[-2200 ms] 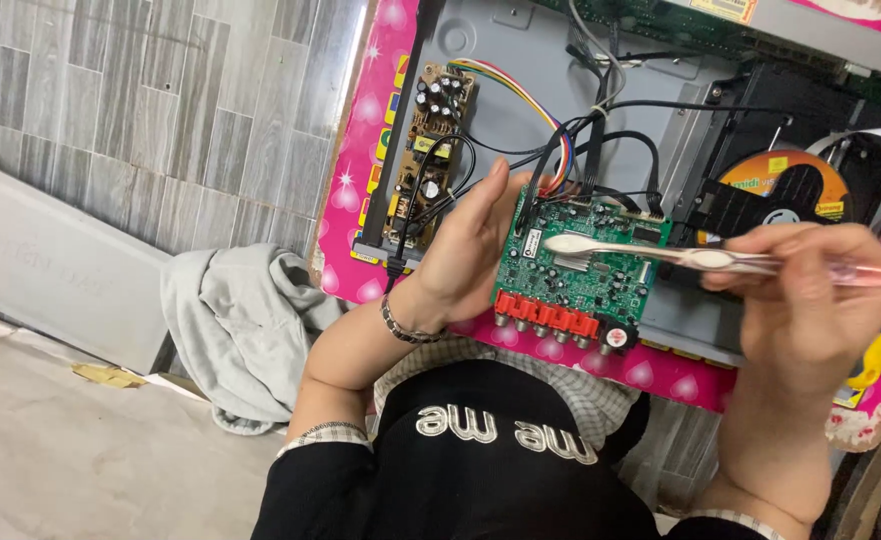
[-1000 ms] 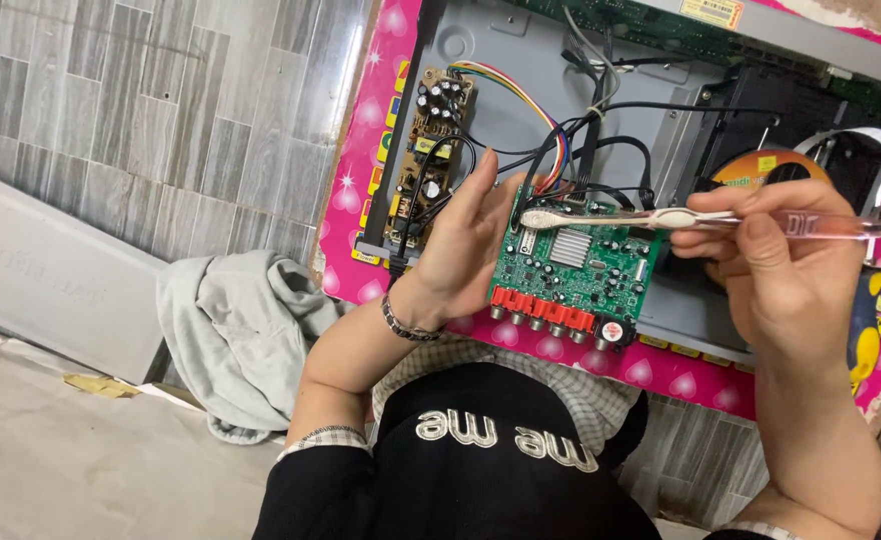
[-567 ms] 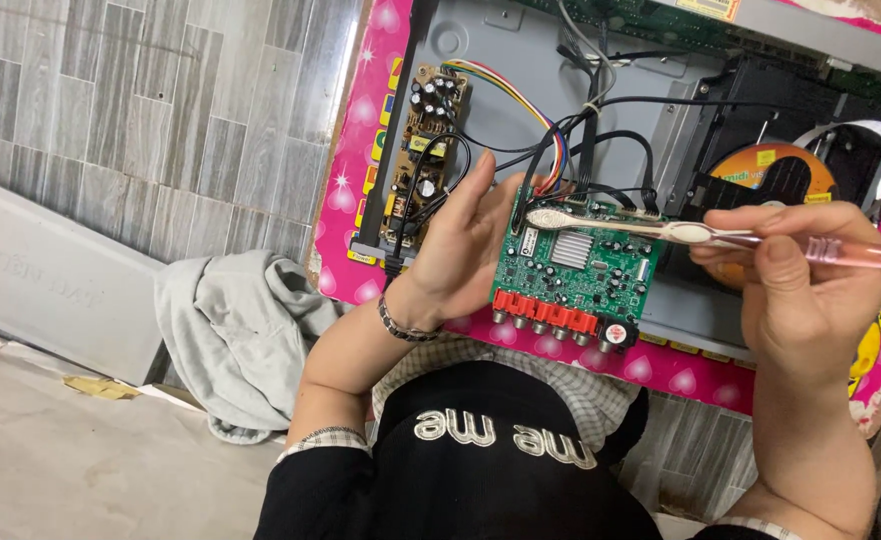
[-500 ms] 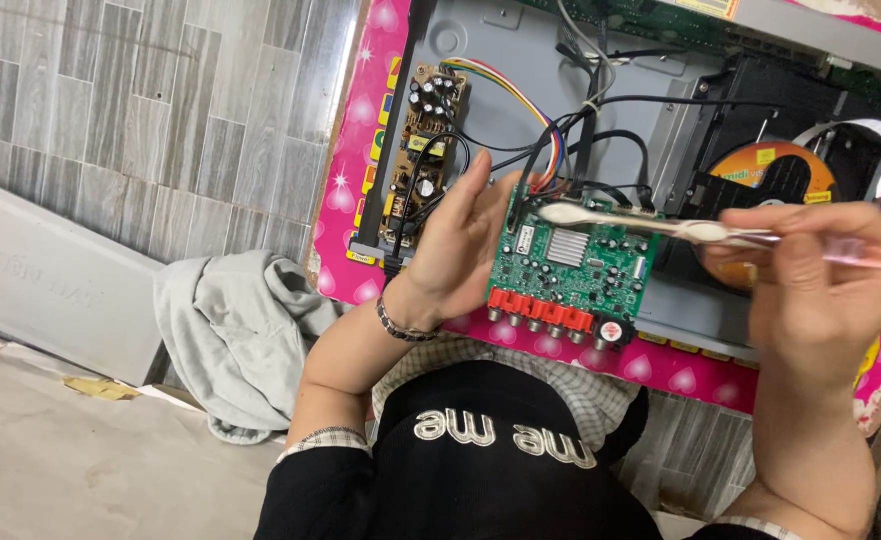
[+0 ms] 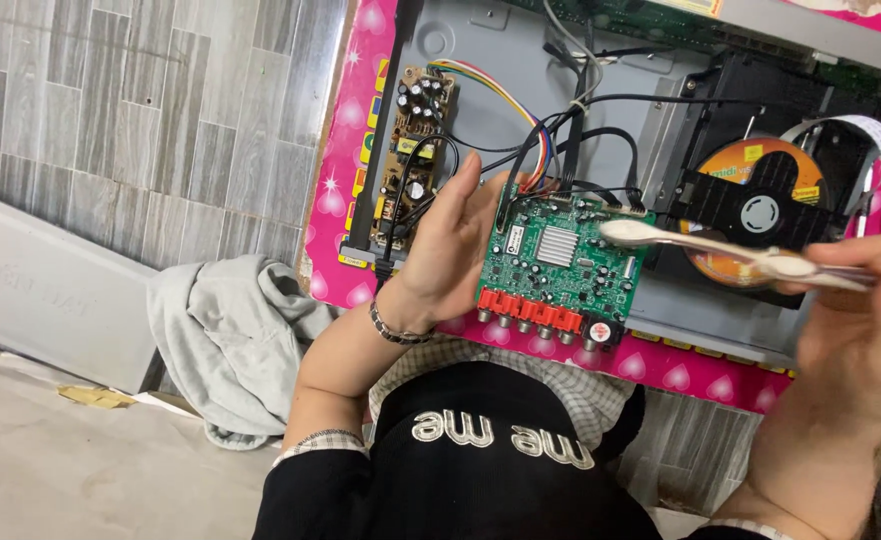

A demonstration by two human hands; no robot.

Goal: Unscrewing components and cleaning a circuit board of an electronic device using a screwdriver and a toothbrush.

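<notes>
Green circuit board [image 5: 563, 262], square, with a silver heat sink at centre and red jacks along its lower edge, held tilted over the open grey player chassis [image 5: 480, 60]. Left hand [image 5: 447, 245] grasps its left edge. Right hand [image 5: 860, 330] clasps a brush [image 5: 705, 245], bristles on the board's upper right. Black wires [image 5: 580, 135] trail from the top edge; brown power board [image 5: 412, 150] left, orange disc [image 5: 750, 200] right.

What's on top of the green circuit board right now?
The toothbrush head sits over the green circuit board near its silver heatsink. Whether the bristles touch cannot be seen.
</notes>
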